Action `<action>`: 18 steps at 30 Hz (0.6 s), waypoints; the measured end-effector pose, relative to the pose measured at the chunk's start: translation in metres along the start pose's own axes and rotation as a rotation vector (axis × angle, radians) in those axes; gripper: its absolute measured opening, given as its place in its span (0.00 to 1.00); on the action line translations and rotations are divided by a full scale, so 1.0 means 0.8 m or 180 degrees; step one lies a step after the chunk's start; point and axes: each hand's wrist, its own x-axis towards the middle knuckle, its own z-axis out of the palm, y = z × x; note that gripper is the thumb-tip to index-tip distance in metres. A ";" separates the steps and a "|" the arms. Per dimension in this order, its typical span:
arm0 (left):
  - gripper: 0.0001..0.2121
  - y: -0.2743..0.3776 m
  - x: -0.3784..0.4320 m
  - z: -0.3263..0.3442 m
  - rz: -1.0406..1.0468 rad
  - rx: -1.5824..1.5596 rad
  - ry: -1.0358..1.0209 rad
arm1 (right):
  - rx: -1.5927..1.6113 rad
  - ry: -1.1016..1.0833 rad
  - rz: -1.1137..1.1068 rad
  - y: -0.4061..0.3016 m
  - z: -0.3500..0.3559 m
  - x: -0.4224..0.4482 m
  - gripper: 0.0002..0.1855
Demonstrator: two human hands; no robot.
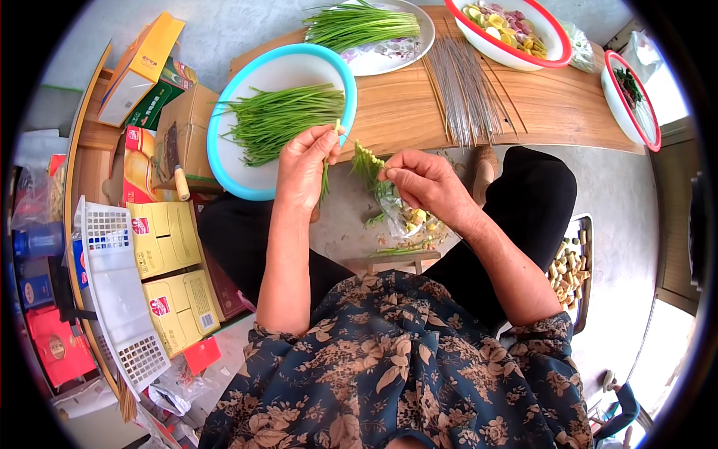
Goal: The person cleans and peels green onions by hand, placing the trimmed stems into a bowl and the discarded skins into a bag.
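Note:
My left hand [308, 163] pinches a green garlic chive [325, 185], its pale end showing above the fingers. My right hand [426, 182] grips a thin skewer between thumb and fingertips. Several chives [367, 160] are threaded side by side on that skewer, their leaves hanging down between my hands. The skewer's far end points toward the chive in my left hand; whether it pierces it, I cannot tell. Just beyond my left hand, a white basin with a turquoise rim [224, 106] holds loose chives [286, 120].
Thin skewers [468, 95] lie on the wooden table [387, 106] by an oval plate [423, 33] of chives. Red-rimmed bowls [465, 31] hold food. A wooden-handled knife [181, 182] rests against a cardboard box [196, 120]. A tray [587, 247] of cut pieces is at right.

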 end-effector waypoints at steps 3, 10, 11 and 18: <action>0.08 0.003 -0.001 0.001 -0.0080 0.0109 0.0050 | 0.0076 -0.0030 0.0034 -0.001 0.000 0.000 0.08; 0.06 -0.003 -0.004 0.016 -0.0197 0.0377 -0.0266 | 0.0085 0.0098 0.0118 -0.007 0.002 0.002 0.10; 0.06 0.000 -0.004 0.023 -0.0092 0.0422 -0.0320 | 0.0079 0.0106 0.0121 -0.007 0.001 0.001 0.10; 0.06 -0.016 0.004 0.010 -0.0138 0.0214 -0.0544 | 0.0058 0.0136 0.0398 -0.014 -0.001 0.000 0.10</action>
